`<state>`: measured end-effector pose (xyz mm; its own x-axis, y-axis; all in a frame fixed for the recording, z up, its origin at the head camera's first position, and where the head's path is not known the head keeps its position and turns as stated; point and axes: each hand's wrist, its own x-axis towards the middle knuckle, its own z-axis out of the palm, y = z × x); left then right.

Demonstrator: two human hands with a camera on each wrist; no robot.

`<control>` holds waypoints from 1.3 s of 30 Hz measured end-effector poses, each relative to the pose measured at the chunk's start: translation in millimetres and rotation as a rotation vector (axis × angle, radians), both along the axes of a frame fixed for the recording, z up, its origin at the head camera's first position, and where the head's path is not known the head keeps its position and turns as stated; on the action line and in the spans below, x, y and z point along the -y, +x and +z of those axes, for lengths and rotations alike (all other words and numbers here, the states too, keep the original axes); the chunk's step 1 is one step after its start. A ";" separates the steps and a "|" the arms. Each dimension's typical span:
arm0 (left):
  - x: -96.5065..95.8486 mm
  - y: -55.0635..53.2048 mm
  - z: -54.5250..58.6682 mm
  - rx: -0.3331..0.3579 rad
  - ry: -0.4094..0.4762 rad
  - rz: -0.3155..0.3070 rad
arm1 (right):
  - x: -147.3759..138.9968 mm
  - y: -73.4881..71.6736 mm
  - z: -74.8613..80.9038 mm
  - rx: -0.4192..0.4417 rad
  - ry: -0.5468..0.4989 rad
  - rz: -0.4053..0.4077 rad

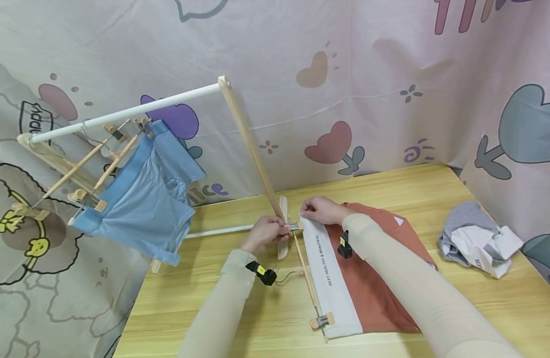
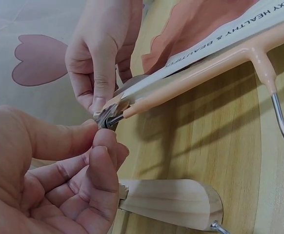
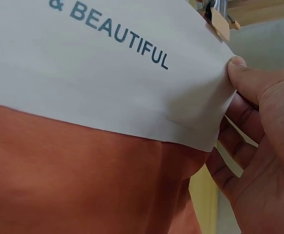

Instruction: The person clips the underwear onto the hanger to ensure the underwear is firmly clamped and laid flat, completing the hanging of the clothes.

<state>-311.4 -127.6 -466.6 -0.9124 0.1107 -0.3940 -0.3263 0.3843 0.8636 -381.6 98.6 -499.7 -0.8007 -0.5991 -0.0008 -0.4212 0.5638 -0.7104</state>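
A person's left hand (image 1: 267, 232) pinches the metal clip (image 1: 295, 226) at the far end of a wooden hanger (image 1: 307, 276), thumb and forefinger closed on it, while the right hand (image 1: 321, 210) grips the corner of the white waistband (image 1: 329, 276) just beside that clip, thumb on top and fingers curled beneath. The left wrist view shows the clip pressed between the fingertips (image 2: 103, 141) with the waistband's edge meeting it; the right wrist view shows the thumb (image 3: 252, 80) holding the band's corner, printed lettering running across the white cloth. The band belongs to a rust-orange garment (image 1: 378, 278) that lies flat on the wooden bench (image 1: 239, 318), the hanger lying along its waistband edge. A second clip (image 1: 321, 319) at the hanger's near end already holds the band's other corner. The hanger's hook (image 1: 287, 275) lies on the bench near the left forearm. Both arms wear pale sleeves, each with a small black device at the wrist. To the left stands a drying rack (image 1: 136, 109) of wooden posts and a white rail, from which a light blue garment (image 1: 145, 199) hangs clipped to a hanger. At the bench's right edge, well apart from the hands, lies a crumpled grey and white garment (image 1: 478, 238). Patterned cloth with hearts (image 1: 333, 144) covers the walls behind.
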 end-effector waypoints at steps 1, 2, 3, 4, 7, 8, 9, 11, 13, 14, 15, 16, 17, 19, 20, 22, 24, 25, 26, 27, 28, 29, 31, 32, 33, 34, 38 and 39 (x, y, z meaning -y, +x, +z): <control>0.1 0.3 0.5 -0.002 -0.006 0.005 | 0.3 -0.5 -0.2 -0.004 0.003 0.003; 0.1 0.7 1.0 -0.005 -0.011 0.009 | 0.6 -0.9 -0.3 -0.006 0.005 0.005; 0.0 0.8 1.5 -0.005 -0.014 0.013 | 0.8 -1.4 -0.6 -0.006 0.006 0.006; -0.2 1.0 2.0 -0.007 -0.019 0.014 | 0.9 -1.8 -0.8 -0.002 0.006 0.005; -1.6 1.4 2.7 -0.012 -0.028 0.004 | -0.1 -2.2 -1.1 0.007 0.005 0.000; -2.2 1.4 2.7 -0.013 -0.032 0.000 | -0.3 -2.0 -0.8 0.011 0.006 -0.004; -2.9 1.3 2.5 -0.014 -0.035 -0.003 | -0.6 -1.7 -0.4 0.012 0.007 -0.006; -3.5 1.2 2.3 -0.014 -0.041 -0.002 | -0.6 -0.8 0.8 0.009 0.011 -0.004; -3.7 1.0 1.7 -0.016 -0.044 0.006 | -0.3 0.2 2.3 0.012 0.011 -0.006; -3.6 0.9 1.6 -0.018 -0.045 0.011 | -0.4 0.5 2.9 0.012 0.010 -0.007; -3.4 1.0 1.6 -0.019 -0.044 0.015 | -0.6 0.8 3.6 0.014 0.007 -0.007; -3.2 1.3 1.8 -0.023 -0.047 0.017 | -0.9 0.9 4.1 0.016 0.006 -0.009; -2.8 1.5 2.1 -0.026 -0.047 0.019 | -1.2 1.0 5.0 0.020 0.004 -0.012; -1.8 2.1 2.4 -0.030 -0.050 0.023 | -2.0 1.7 6.1 0.029 0.000 -0.015; -1.3 2.3 2.8 -0.031 -0.051 0.023 | -2.5 1.8 6.5 0.035 -0.002 -0.017; -0.2 2.2 2.8 -0.029 -0.046 0.028 | -3.2 2.5 7.3 0.044 -0.005 -0.020; 0.7 2.1 3.1 -0.023 -0.036 0.031 | -3.3 3.2 7.7 0.050 -0.013 -0.020; 0.7 2.0 3.1 -0.021 -0.032 0.031 | -3.6 3.1 7.8 0.052 -0.017 -0.021; 1.1 1.6 2.3 -0.022 -0.028 0.029 | -3.7 3.3 8.0 0.051 -0.022 -0.018; 1.3 1.4 2.0 -0.023 -0.025 0.026 | -3.7 3.4 8.1 0.051 -0.027 -0.015; 1.7 1.3 1.5 -0.025 -0.021 0.021 | -3.5 3.3 8.2 0.050 -0.031 -0.012; 2.1 1.2 1.3 -0.025 -0.017 0.016 | -3.6 3.1 8.3 0.050 -0.035 -0.008; 3.3 0.3 -0.3 -0.027 -0.005 0.008 | -3.8 2.9 8.6 0.055 -0.041 -0.003; 4.0 0.0 -1.0 -0.027 0.004 0.005 | -4.0 2.9 8.8 0.062 -0.049 0.001; 4.6 -0.2 -1.2 -0.023 0.014 0.005 | -4.3 2.6 8.6 0.066 -0.056 0.004; 5.4 -0.5 -2.3 -0.021 0.025 0.006 | -4.7 2.5 8.9 0.073 -0.062 0.006; 7.9 -0.8 -3.5 -0.002 0.058 0.015 | -7.0 2.4 9.0 0.094 -0.099 0.023; 8.3 -1.1 -3.8 0.004 0.062 0.017 | -7.7 2.2 8.8 0.092 -0.104 0.028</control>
